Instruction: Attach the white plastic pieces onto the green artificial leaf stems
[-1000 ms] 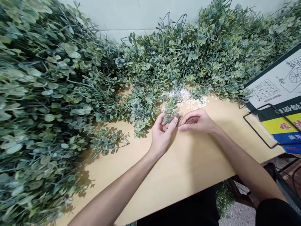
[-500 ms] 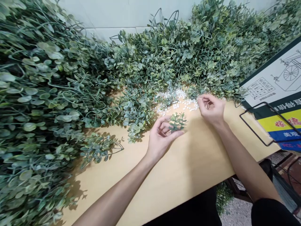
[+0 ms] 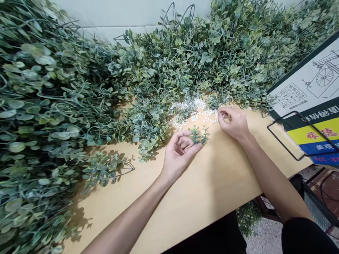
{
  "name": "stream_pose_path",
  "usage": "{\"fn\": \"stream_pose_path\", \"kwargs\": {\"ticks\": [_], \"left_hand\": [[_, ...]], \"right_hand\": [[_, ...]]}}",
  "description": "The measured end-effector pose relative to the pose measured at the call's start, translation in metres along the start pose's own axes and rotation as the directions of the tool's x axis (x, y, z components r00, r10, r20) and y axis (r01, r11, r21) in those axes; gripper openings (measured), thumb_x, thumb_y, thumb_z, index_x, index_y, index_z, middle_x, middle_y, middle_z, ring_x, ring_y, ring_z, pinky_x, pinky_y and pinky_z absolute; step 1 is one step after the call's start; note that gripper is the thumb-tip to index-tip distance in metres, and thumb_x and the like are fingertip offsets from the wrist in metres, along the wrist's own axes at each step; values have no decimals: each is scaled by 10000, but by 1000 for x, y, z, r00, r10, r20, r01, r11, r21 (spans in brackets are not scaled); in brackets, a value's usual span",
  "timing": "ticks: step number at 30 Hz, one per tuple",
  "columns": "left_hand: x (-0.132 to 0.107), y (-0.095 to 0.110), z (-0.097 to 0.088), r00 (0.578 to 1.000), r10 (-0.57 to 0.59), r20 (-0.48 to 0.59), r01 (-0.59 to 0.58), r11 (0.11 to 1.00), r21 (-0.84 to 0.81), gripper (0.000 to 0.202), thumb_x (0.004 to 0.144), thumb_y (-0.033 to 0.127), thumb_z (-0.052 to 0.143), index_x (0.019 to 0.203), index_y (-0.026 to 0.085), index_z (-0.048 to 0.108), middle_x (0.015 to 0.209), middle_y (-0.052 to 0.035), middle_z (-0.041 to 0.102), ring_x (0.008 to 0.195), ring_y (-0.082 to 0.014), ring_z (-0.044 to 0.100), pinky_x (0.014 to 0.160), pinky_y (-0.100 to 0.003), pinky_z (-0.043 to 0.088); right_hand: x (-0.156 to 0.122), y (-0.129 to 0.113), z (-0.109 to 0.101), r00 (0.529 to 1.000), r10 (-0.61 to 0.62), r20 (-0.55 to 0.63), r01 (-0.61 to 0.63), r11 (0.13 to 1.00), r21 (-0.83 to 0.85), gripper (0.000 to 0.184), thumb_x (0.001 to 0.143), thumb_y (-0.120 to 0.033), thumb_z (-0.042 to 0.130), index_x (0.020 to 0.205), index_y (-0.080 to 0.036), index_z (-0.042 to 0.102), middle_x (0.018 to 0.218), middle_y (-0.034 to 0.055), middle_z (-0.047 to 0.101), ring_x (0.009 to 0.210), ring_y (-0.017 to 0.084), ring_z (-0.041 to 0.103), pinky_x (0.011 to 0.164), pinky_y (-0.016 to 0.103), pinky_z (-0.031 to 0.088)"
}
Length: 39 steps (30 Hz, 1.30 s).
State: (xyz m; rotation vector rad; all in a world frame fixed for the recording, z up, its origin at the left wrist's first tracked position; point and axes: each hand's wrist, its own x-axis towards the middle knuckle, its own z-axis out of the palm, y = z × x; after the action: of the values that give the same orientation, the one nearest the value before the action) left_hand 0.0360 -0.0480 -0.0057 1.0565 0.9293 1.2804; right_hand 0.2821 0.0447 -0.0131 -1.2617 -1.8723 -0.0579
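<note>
My left hand [image 3: 178, 152] pinches a small sprig of green leaves [image 3: 196, 135] between thumb and fingers, just above the table. To its right, my right hand [image 3: 234, 121] is closed in a pinch at the edge of the scattered small white pieces [image 3: 194, 104]. Whatever its fingertips hold, if anything, is too small to make out. Beyond both hands, the white pieces lie in a loose heap against the leafy stems.
Thick piles of leafy stems [image 3: 164, 70] line the left side and back of the wooden table [image 3: 185, 197]. A loose leafy stem [image 3: 106, 167] lies at left. On the right stand a printed cardboard box [image 3: 309, 95] and a black wire frame [image 3: 283, 143].
The sprig in my left hand has turned and its tips have spread apart. My right hand stays pinched near the white pieces. The whole view has shifted slightly.
</note>
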Motion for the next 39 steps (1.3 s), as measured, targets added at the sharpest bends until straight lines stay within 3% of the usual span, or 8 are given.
{"fn": "stream_pose_path", "kwargs": {"ticks": [4,10,14,20,25,29,34,39], "left_hand": [[0,2,2,999,-15,-32,14,1000,-19,566,680,213,949,1080,245,550,763,88,578,656,-65,563,662,-189,511],[-2,3,3,999,-38,-31,37,999,-17,700,642,207,971,1105,274,450,856,65,681,757,-126,704,731,-252,583],[-3,6,1,998,-40,-43,40,999,5,757,601,202,994,1118,289,448,842,74,682,720,-133,719,679,-243,589],[-2,5,-2,997,-68,21,67,997,40,734,683,272,960,1266,269,515,932,-1,743,816,-175,751,772,-305,623],[-4,7,-4,1000,-15,-5,16,988,153,508,777,295,900,1202,248,626,1045,-34,708,873,-173,736,773,-278,609],[-4,7,-6,998,-52,40,49,996,76,457,864,327,827,1265,274,615,1013,-22,678,806,-173,749,839,-341,630],[-3,0,-8,994,-66,91,68,997,-22,588,922,307,763,1427,350,466,986,-10,666,785,-173,747,879,-402,638],[-3,-4,-10,994,-74,84,81,993,-84,517,883,256,808,1271,348,480,987,11,692,837,-139,712,858,-321,608]], "right_hand": [[1,-1,-1,998,61,-29,-61,998,-8,141,894,-206,609,934,-219,744,785,43,731,730,212,682,726,329,537],[2,-2,-4,992,108,-63,-108,994,-6,134,909,-218,614,934,-223,745,753,30,709,688,197,668,690,313,514],[2,-2,-3,990,128,-65,-128,992,0,129,909,-220,611,921,-220,739,728,20,699,669,188,658,682,305,507],[3,0,-3,983,161,-89,-161,987,12,178,892,-219,612,999,-211,755,728,19,709,635,186,655,678,309,536],[4,0,-5,991,107,-79,-108,994,-15,227,864,-163,591,1022,-209,747,841,57,748,727,221,680,766,357,565],[5,1,-6,998,49,-34,-50,998,-46,261,857,-130,579,1055,-215,727,949,80,772,821,249,701,836,393,569],[5,3,-13,996,-44,83,54,991,-122,355,835,-92,568,1134,-212,715,1011,91,769,928,282,695,897,430,556],[8,2,-24,967,-104,234,153,968,-200,402,762,-53,568,1107,-198,714,993,90,771,931,293,664,876,432,528]]}}
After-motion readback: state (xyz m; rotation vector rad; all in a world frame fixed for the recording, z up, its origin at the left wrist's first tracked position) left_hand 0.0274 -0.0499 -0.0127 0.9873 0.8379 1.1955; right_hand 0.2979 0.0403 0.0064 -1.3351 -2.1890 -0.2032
